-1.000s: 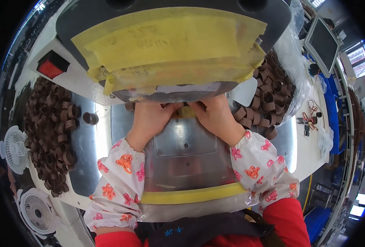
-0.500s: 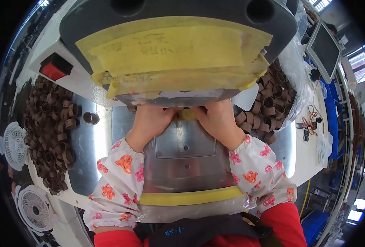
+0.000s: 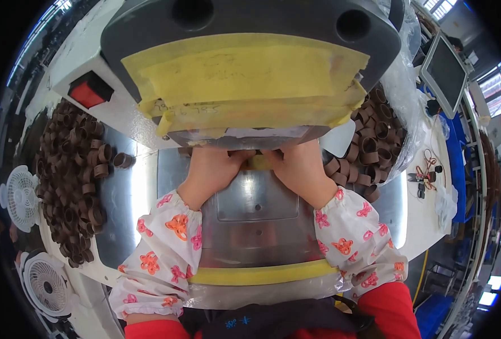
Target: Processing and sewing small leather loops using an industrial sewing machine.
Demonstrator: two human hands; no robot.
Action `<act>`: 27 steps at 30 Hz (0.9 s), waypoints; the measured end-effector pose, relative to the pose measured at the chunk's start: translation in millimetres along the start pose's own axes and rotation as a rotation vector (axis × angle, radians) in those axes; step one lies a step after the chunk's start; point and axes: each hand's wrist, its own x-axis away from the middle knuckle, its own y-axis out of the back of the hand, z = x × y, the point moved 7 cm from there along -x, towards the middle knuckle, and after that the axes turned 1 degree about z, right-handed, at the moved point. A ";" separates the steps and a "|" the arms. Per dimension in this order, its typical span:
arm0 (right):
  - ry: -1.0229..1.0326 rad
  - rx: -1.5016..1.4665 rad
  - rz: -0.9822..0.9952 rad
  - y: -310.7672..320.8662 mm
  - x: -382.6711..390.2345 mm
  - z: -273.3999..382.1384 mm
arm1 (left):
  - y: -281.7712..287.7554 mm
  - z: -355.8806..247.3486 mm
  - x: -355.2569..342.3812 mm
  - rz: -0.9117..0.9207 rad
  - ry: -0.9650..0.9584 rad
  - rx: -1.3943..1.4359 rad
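Note:
My left hand [image 3: 214, 174] and my right hand [image 3: 303, 171] meet beneath the front of a dark grey machine head [image 3: 250, 22]. Both thumbs point inward, close to a small yellowish-tan piece [image 3: 258, 163] on the machine's bed. The other fingers curl away under the head and are mostly hidden. Whatever they pinch there cannot be made out. Below the hands lies a metal work plate [image 3: 256, 198], with a yellow tape strip [image 3: 262, 273] along its near edge. Wide yellow masking tape [image 3: 250, 73] covers the machine's front.
A large heap of brown rings [image 3: 70, 181] lies to the left, with a loose brown ring [image 3: 123, 160] beside it. More brown rings [image 3: 369, 147] are piled at the right near clear plastic film [image 3: 400, 113]. A red switch [image 3: 90, 91] and two white fans [image 3: 47, 285] are at left.
The view has shifted slightly, so the machine head sits a little lower and its left side further right. Both hands stay in nearly the same place under it.

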 end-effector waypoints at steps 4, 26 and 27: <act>-0.006 -0.048 -0.012 0.7 -1.5 -0.8 | -3.4 -0.1 0.9 0.074 0.019 -0.114; -0.002 -0.152 -0.008 13.8 23.0 17.3 | 1.1 -18.8 21.3 0.133 0.049 -0.088; -0.132 -0.193 0.121 5.2 27.1 12.4 | -4.4 -20.7 27.6 0.220 0.038 -0.126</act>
